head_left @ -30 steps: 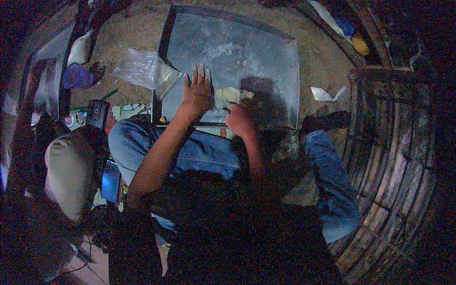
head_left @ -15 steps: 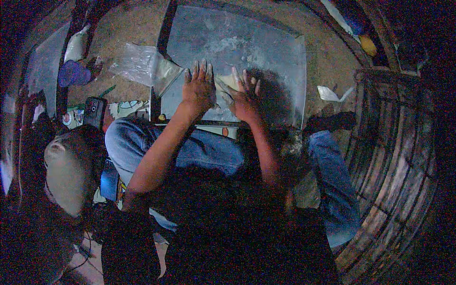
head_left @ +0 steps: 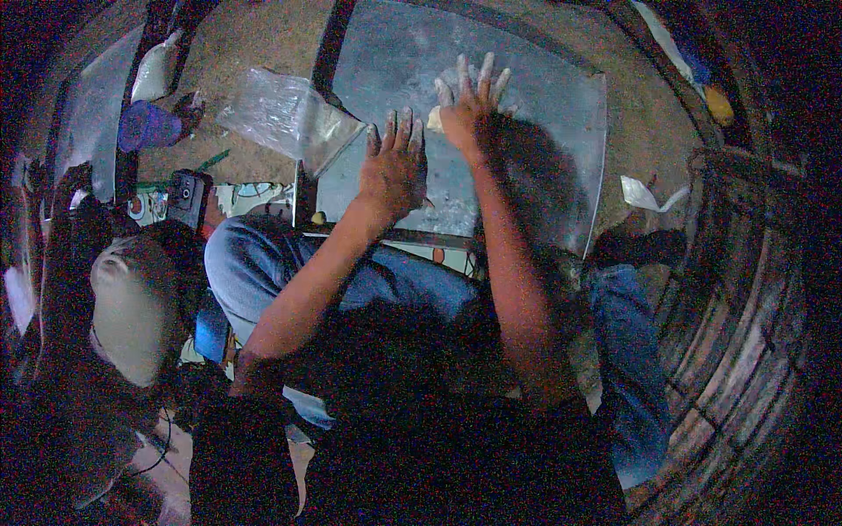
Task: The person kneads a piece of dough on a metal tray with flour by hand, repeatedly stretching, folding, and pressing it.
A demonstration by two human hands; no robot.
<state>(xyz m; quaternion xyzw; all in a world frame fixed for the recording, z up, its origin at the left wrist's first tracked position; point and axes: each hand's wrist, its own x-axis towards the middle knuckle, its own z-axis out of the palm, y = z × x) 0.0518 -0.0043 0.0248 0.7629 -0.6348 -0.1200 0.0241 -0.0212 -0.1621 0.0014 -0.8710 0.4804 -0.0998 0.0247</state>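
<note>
A grey flat board (head_left: 548, 131) lies before me, smeared with white powder. On it, my right hand (head_left: 472, 114) lies with its fingers spread, their tips whitened. A pale, dough-like piece (head_left: 435, 119) shows at its thumb side; the palm hides the rest. Nearer to me, my left hand (head_left: 394, 171) rests over the board with fingers stretched out and powdery, gripping nothing visible. Left of that hand, a clear plastic bag (head_left: 272, 114) overlaps the board's left edge.
Left of the board are a purple cup-like thing (head_left: 149, 127), a tied white bag (head_left: 156, 72) and a dark phone (head_left: 188, 197). A white scrap (head_left: 651, 195) lies to the right, near a slatted wooden or bamboo piece (head_left: 732, 316). A person's knee (head_left: 132, 307) is at the left.
My right hand has moved forward across the board and spread its fingers, with the pale piece at its thumb side. My left hand stays near the board's near left part. The whole view has shifted slightly.
</note>
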